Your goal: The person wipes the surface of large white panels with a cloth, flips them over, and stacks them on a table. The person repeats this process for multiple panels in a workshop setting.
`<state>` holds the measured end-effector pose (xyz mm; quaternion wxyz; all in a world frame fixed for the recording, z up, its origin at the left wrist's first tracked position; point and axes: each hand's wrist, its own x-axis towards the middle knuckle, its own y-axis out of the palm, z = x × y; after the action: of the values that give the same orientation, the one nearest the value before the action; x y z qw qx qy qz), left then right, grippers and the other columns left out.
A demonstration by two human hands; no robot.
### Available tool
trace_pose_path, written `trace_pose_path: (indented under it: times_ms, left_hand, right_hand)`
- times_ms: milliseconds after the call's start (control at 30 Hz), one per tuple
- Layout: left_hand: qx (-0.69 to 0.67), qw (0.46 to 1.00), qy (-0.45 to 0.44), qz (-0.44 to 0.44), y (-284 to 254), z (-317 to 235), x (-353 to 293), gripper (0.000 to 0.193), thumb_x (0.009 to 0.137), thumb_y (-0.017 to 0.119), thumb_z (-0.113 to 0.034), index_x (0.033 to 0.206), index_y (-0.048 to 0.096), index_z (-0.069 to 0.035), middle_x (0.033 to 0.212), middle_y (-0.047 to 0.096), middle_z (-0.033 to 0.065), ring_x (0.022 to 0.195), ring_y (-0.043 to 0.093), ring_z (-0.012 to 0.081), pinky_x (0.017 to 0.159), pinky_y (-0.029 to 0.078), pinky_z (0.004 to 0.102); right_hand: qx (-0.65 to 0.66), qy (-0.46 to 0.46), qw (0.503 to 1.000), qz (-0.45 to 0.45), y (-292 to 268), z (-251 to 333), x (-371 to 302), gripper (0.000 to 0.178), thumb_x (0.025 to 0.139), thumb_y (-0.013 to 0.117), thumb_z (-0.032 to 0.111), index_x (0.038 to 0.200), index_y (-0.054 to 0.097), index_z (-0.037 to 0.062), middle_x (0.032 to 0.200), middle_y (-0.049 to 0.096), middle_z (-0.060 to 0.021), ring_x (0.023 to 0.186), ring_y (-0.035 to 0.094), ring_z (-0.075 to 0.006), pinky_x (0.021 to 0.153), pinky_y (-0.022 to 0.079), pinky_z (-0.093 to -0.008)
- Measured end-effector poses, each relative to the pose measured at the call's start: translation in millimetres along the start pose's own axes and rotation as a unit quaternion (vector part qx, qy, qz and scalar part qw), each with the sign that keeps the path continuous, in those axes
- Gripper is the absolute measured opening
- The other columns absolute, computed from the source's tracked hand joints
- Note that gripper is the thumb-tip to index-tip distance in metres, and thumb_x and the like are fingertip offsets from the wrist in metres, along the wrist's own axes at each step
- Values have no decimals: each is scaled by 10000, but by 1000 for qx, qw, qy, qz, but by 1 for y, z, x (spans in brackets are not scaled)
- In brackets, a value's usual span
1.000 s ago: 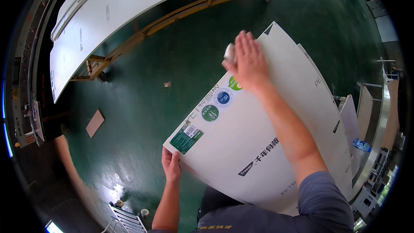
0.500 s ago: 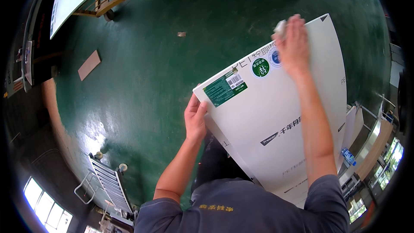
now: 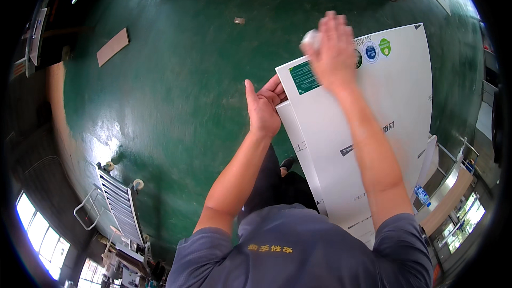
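A large white panel (image 3: 397,98) lies in front of the person, above a second white panel (image 3: 300,152) jutting out at its left. The left hand (image 3: 265,108) is loosely spread, thumb away, fingers against the panel's left edge. The right hand (image 3: 333,56), fingers straight, holds a white wad (image 3: 311,38) (blurred) by its thumb at the far edge.

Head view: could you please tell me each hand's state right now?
Left hand: open, palm up, at the upper-left corner of the white rectangular panel.
Right hand: holding a small white object at the panel's upper edge.
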<state>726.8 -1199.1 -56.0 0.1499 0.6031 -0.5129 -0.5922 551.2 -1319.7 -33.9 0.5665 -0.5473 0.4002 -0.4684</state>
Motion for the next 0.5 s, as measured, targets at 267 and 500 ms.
trace_pose_path:
  times_ms: [267,500]
  left_hand:
    - [-75,996,-15,52,-17,-22,0,923,1010,108,-701,1503,412,19,1414,568,246,1297,545,368,1170,351,476]
    - [122,992,35,25,-20,-45,12,857,1050,109,-624,1439,487,39,1425,579,162,1332,522,281,1163,358,414]
  right_hand:
    - [110,-76,982,131,-41,92,-157,844,831,732,338,1463,380,-97,1574,317,-293,1470,310,-440,1204,251,-526]
    - [109,-37,993,14,-17,111,-52,798,919,629,372,1523,330,-55,1625,288,-218,1519,258,-352,1244,193,-454]
